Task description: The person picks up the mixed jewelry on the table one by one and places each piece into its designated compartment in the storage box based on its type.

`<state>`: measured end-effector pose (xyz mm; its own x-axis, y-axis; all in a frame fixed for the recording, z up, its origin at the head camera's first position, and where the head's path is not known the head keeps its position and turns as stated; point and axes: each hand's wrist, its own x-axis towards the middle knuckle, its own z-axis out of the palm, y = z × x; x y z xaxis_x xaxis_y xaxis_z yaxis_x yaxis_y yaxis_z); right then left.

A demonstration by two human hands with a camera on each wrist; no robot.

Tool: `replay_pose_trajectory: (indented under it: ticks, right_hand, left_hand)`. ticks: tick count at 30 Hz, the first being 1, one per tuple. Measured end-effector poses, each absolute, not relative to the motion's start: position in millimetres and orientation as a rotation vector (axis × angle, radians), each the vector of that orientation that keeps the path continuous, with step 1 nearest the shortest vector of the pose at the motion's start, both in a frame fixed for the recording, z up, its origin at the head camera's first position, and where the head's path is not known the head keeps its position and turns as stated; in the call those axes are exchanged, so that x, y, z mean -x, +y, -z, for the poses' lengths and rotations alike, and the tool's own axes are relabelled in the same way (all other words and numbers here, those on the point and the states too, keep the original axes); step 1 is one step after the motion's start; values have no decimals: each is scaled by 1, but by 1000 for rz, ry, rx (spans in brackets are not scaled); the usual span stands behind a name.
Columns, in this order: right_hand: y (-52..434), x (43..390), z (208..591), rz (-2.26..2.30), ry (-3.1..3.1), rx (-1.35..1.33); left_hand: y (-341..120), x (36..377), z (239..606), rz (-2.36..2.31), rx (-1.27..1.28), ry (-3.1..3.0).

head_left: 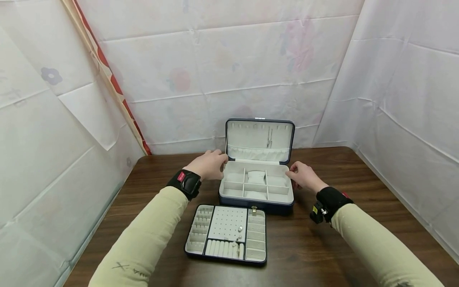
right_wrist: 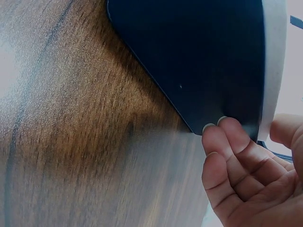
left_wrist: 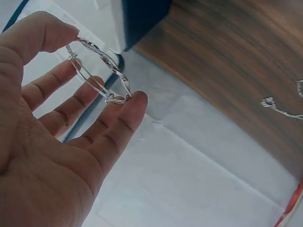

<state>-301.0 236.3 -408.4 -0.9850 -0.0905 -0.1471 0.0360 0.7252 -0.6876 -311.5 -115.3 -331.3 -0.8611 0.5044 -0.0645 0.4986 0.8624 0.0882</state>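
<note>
In the head view a navy jewelry box [head_left: 263, 207] stands with its lid raised. White dividers split its inside into several compartments, and a white cushion [head_left: 256, 177] sits in a back one. My left hand [head_left: 211, 164] is at the box's back left corner. Between thumb and fingertips it holds a twisted silver bangle [left_wrist: 111, 65], seen in the left wrist view. My right hand [head_left: 305, 176] grips the box's right side. Its thumb lies at the pale rim, and its fingers [right_wrist: 233, 135] press the dark outer wall in the right wrist view.
In front of the box lies a jewelry tray [head_left: 227, 223] with earrings and a ring roll. Silver necklaces [head_left: 269, 139] hang inside the lid [head_left: 247, 137]. A silver chain [left_wrist: 284, 113] lies on the wooden table [head_left: 161, 175]. White patterned sheets [head_left: 233, 59] stand behind and beside the table.
</note>
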Motion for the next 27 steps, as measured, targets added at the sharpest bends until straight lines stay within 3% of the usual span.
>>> replay_pose_trajectory:
  ticks: [27]
  right_hand:
    - [235,300,409,1095,2765,48]
  left_hand:
    - [-70,310,335,-12,-968,2694]
